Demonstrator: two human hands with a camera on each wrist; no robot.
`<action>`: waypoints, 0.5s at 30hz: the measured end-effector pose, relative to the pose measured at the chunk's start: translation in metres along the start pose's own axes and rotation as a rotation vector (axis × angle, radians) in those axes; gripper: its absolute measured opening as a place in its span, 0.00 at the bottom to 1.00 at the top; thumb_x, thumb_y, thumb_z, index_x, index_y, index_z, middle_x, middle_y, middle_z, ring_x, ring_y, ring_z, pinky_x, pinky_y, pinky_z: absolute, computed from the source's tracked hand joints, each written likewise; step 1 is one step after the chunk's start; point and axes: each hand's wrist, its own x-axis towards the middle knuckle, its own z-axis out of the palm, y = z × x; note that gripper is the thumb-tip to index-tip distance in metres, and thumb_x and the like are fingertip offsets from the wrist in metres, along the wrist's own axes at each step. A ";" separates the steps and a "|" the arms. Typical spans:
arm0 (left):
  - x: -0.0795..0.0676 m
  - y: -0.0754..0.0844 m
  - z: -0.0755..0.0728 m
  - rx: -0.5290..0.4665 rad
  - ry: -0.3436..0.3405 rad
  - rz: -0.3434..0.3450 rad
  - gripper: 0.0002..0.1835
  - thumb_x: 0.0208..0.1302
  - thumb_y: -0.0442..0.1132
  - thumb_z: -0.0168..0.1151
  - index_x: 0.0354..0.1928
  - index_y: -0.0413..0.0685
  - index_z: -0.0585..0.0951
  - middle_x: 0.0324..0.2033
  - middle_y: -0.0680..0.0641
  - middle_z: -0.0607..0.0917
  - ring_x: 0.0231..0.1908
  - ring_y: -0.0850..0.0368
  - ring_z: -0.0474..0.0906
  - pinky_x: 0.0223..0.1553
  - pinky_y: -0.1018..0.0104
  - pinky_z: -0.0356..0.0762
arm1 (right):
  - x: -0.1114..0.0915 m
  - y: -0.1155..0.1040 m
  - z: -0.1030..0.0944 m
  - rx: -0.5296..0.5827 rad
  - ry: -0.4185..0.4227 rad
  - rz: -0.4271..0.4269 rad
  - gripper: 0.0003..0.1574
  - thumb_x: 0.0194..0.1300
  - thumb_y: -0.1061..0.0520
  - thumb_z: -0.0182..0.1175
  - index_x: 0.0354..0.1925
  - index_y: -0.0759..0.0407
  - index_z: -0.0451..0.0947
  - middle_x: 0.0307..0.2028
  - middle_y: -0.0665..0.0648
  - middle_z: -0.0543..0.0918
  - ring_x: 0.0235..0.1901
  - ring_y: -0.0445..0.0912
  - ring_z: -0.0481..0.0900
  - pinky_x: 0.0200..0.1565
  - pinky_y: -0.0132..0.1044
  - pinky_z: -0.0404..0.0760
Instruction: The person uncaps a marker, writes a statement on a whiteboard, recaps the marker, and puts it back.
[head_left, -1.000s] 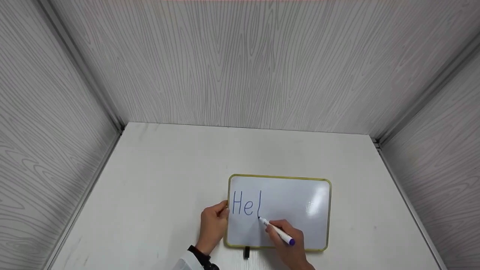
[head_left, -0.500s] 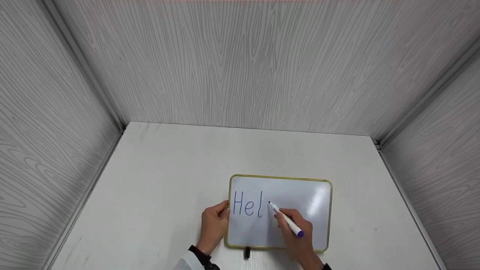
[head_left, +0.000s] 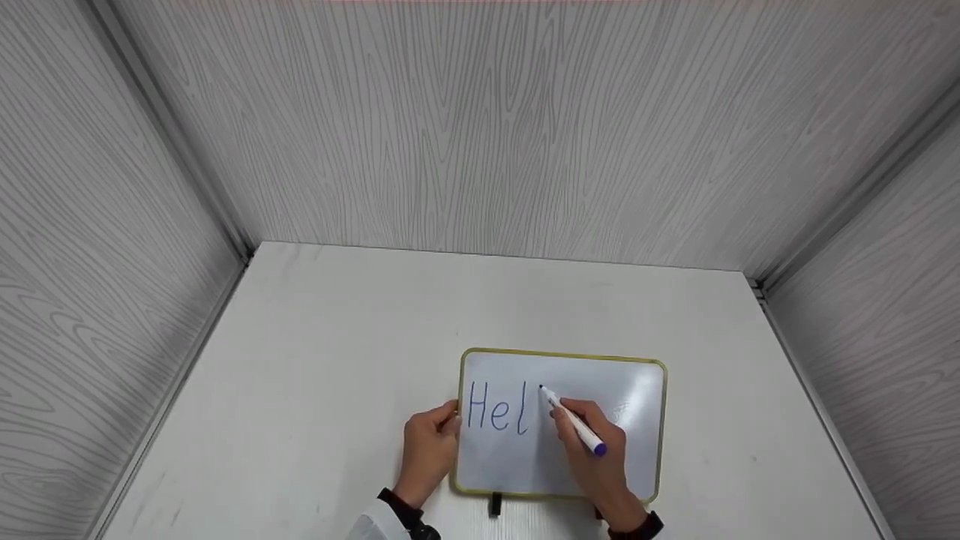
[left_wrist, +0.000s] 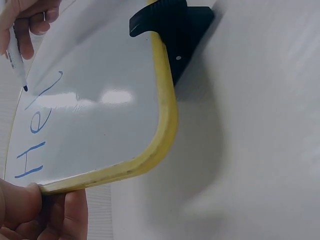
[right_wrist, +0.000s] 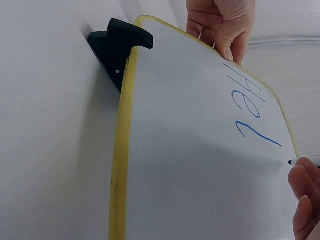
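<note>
A small whiteboard with a yellow frame stands tilted on the table, bearing the blue letters "Hel". My left hand pinches its left edge, thumb on the front and fingers behind, as the left wrist view shows. In my right hand is a white marker with a purple-blue end, gripped like a pen. Its dark tip is close to the board's surface, just right of the top of the "l". A black clip-like foot holds the board's lower edge.
The white table extends around the board. Grey wood-grain panels rise at the back, at the left and at the right. Part of a second dark foot shows beside my right wrist.
My right hand has finished the foot of the "l", then moved right and up with the marker to beside the letter's top. My left hand keeps its hold on the board's edge.
</note>
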 end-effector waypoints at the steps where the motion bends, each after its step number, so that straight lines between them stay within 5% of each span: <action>1: 0.000 0.000 0.000 0.001 0.002 0.008 0.16 0.63 0.19 0.62 0.52 0.25 0.85 0.47 0.32 0.88 0.48 0.45 0.86 0.46 0.58 0.84 | 0.000 0.001 0.000 0.000 0.001 -0.004 0.12 0.63 0.74 0.67 0.43 0.63 0.85 0.33 0.54 0.90 0.25 0.38 0.80 0.26 0.27 0.78; 7: 0.001 0.001 -0.001 -0.021 -0.013 -0.021 0.16 0.63 0.19 0.61 0.53 0.24 0.84 0.49 0.31 0.87 0.53 0.41 0.84 0.50 0.52 0.83 | 0.000 0.004 0.002 -0.012 0.023 -0.002 0.14 0.60 0.75 0.69 0.42 0.63 0.85 0.32 0.53 0.90 0.24 0.38 0.79 0.24 0.28 0.77; 15: 0.002 0.001 -0.001 -0.030 -0.029 -0.033 0.17 0.64 0.19 0.61 0.54 0.22 0.83 0.50 0.30 0.87 0.55 0.40 0.83 0.52 0.50 0.83 | -0.010 -0.001 0.003 -0.001 0.015 0.161 0.10 0.64 0.71 0.69 0.40 0.60 0.85 0.31 0.50 0.90 0.24 0.38 0.80 0.25 0.30 0.79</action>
